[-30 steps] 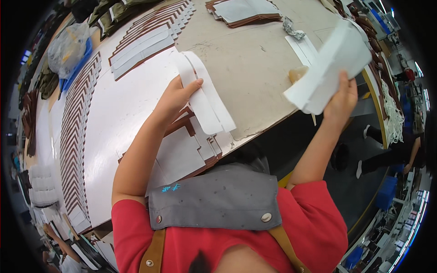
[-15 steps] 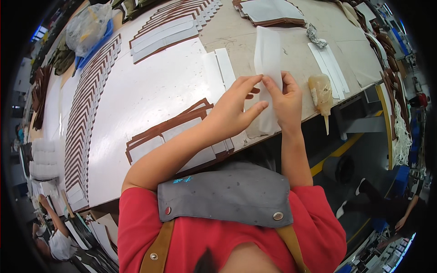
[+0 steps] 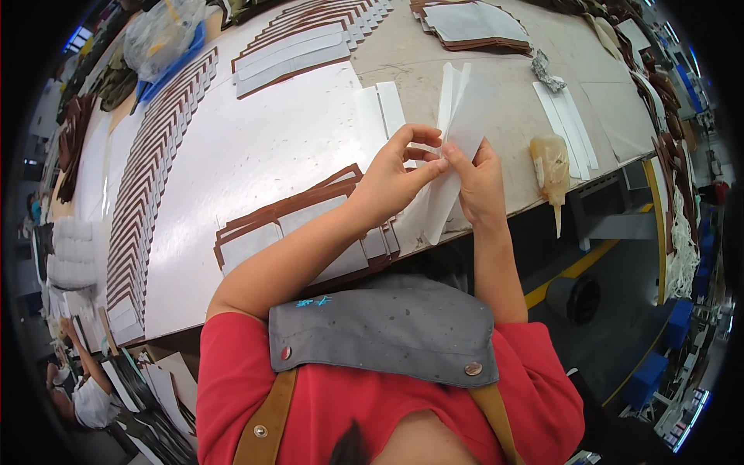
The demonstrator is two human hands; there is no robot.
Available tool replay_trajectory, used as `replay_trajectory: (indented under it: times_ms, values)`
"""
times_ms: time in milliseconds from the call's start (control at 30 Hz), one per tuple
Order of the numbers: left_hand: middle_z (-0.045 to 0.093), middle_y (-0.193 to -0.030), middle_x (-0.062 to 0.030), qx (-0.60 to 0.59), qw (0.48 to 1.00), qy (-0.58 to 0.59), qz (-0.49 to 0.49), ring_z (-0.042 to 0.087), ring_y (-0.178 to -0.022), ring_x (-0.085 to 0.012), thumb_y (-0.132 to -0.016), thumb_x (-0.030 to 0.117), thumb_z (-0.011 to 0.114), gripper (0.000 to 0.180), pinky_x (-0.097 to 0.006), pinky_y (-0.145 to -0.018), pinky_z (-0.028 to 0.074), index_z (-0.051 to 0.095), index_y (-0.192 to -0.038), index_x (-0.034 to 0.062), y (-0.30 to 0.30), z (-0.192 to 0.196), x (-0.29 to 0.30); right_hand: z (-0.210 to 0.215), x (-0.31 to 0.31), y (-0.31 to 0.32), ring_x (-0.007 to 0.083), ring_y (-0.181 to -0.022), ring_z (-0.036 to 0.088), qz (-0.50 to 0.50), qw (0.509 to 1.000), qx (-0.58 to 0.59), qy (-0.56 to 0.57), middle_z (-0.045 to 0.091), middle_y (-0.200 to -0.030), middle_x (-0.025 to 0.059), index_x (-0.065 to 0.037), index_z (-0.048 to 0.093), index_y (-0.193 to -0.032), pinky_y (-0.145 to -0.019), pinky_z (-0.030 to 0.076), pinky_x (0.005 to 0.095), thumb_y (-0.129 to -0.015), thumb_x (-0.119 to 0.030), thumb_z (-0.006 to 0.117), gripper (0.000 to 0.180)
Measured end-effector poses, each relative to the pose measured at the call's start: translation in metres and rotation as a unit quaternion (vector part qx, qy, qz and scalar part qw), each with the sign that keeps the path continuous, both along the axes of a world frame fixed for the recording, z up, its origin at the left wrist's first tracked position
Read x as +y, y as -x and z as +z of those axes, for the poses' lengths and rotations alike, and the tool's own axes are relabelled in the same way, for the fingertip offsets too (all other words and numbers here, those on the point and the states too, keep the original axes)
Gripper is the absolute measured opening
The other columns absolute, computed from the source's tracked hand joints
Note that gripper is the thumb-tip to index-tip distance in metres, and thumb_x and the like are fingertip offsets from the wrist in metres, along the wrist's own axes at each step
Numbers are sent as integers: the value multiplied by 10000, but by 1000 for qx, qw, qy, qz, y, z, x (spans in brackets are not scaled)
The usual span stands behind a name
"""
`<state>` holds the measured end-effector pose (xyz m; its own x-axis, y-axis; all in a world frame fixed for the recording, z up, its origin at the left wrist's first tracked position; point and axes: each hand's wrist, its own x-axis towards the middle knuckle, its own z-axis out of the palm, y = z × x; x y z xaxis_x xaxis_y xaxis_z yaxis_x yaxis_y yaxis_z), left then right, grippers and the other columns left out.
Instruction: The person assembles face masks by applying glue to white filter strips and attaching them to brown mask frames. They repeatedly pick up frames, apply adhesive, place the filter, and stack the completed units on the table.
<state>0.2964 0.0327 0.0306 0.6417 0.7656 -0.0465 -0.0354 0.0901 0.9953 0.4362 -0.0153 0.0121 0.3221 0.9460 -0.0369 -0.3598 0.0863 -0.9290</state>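
Note:
In front of me, above the near table edge, my right hand (image 3: 482, 184) grips thin white strips (image 3: 471, 105) between thumb and fingers. The strips stand roughly lengthwise away from me and are fanned apart at their far end. My left hand (image 3: 397, 177) is closed in a pinch at the strips' left edge, its thumb and fingertips meeting beside my right thumb. Exactly how many layers it pinches is hidden. Just left of the strips lie flat white pieces (image 3: 391, 108). A stack of brown-edged white panels (image 3: 310, 225) lies below my left forearm.
A yellowish glue bottle (image 3: 550, 167) with a narrow nozzle lies at the table edge on the right. Beyond it are white strips (image 3: 562, 124) and crumpled foil (image 3: 547, 74). Overlapping brown-and-white panels (image 3: 159, 186) run along the left. Another panel stack (image 3: 473, 27) lies at the far side.
The single-looking white strip has tilted and spread into several fanned strips. My left thumb has closed toward its fingers at the strips' edge. The person at lower right has mostly moved out of sight.

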Motion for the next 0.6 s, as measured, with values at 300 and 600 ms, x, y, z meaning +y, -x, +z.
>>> replay_trajectory:
  times_ms: [300, 600]
  values:
    - [486, -892, -5, -38, 988, -19, 146, 470, -787, -65, -851, 43, 562, 269, -212, -697, 416, 468, -1100, 79, 26, -12, 31, 13, -18, -51, 147, -867, 597, -78, 997, 2, -28, 589, -1003, 83, 7, 483, -1185, -745, 504, 279, -812, -156, 585, 420]
    - [548, -1056, -24, -134, 971, 17, 197, 550, -872, -109, -858, -10, 508, 249, -275, -789, 468, 568, -1092, 52, 19, 6, 55, 82, -54, -138, 197, -926, 596, -360, 859, -357, -67, 595, -1027, 132, 39, 523, -1153, -813, 483, 317, -833, -152, 612, 383]
